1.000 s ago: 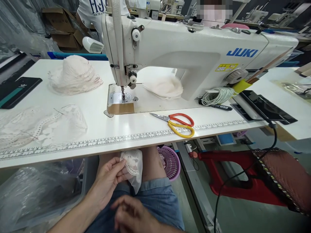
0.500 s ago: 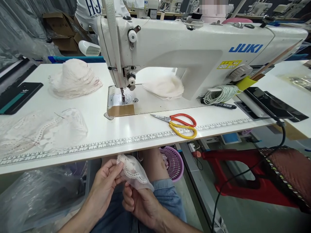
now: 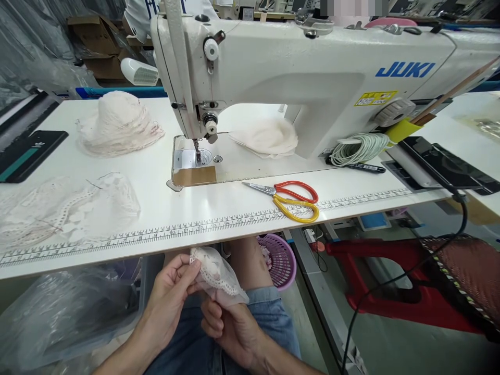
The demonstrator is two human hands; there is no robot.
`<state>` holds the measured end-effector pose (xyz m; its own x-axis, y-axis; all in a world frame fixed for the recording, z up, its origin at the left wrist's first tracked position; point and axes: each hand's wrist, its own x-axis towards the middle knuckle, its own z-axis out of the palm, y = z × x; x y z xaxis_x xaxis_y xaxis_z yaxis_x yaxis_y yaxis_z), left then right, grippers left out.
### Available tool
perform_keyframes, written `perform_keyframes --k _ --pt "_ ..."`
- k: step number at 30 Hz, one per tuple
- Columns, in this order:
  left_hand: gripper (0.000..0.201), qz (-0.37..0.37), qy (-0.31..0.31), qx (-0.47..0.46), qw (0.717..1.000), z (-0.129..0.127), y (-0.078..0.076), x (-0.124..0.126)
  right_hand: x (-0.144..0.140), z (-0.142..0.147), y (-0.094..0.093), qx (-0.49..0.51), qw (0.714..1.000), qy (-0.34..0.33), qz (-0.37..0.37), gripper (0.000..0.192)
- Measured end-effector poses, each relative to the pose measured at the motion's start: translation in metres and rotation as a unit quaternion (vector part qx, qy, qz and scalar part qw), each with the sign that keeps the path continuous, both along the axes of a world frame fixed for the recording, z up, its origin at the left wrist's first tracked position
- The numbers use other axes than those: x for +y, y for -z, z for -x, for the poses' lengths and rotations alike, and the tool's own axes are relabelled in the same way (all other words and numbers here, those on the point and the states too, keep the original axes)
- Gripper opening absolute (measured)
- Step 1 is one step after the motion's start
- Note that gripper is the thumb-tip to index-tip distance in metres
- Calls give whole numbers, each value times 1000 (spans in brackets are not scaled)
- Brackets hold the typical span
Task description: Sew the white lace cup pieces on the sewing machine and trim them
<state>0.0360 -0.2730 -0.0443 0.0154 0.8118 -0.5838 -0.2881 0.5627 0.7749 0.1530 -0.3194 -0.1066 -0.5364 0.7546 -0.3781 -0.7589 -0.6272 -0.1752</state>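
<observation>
Shining brightly and fairly evenly across the white surface (image 3: 230, 200), seemingly from overhead. Nearly washing out the pale lace pieces (image 3: 117, 205) at left. Glinting off the crumpled plastic (image 3: 62, 312), darkening underneath the surface. Resolving the held lace (image 3: 219, 276) reasonably crisply. Stretching the red stool (image 3: 375, 302) toward the right edge through wide-angle distortion. Breaking into coarse pixels (image 3: 353, 8) at the top.

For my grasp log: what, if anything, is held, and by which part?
A white lace piece: the left hand pinches its left edge; the right hand holds its lower edge.
</observation>
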Motion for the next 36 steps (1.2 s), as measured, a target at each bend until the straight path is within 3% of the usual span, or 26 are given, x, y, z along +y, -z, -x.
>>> perform_keyframes --k 10,13,15,16,17,18,19,21,23,25,27,28,29,31,34,36 --pt "30 -16 11 13 1000 -3 2 -1 1 -4 -2 -13 998 -17 -59 33" --pt "29 -20 17 17 999 -1 2 0 -6 -29 10 -101 990 -46 -92 36" --pt "29 -16 29 19 999 0 1 1 -13 -65 22 -230 960 -92 -132 34" --pt "29 -15 38 17 999 1 -1 2 -17 -87 27 -315 926 -133 -162 32" --pt "30 -12 50 15 999 1 -3 2 -20 -111 29 -412 867 -181 -212 30" --pt "30 -10 65 12 998 1 -5 3 -22 -133 29 -518 777 -208 -293 27" --pt "31 -7 83 11 996 1 -7 4 -22 -152 25 -619 673 -186 -359 23" --pt "34 -6 130 16 991 0 -9 7 -16 -175 6 -680 611 -143 -378 19" --pt "38 -13 187 23 982 0 -11 10 0 -174 -23 -726 491 -116 -468 18" --pt "41 -29 256 22 966 1 -14 15 29 -159 -51 -732 372 -25 -570 18" --pt "41 -56 320 19 945 2 -18 22 65 -144 -72 -748 241 63 -615 21" --pt "40 -72 343 22 936 2 -22 25 83 -139 -79 -759 192 81 -617 21" --pt "40 -86 354 28 931 3 -26 29 101 -137 -82 -772 160 78 -611 23" --pt "38 -104 357 47 927 4 -34 36 129 -142 -82 -787 121 60 -602 25" --pt "33 -111 366 65 922 5 -45 46 148 -161 -78 -815 95 34 -570 26" --pt "28 -116 383 76 913 6 -50 53 146 -168 -81 -838 93 40 -537 24"
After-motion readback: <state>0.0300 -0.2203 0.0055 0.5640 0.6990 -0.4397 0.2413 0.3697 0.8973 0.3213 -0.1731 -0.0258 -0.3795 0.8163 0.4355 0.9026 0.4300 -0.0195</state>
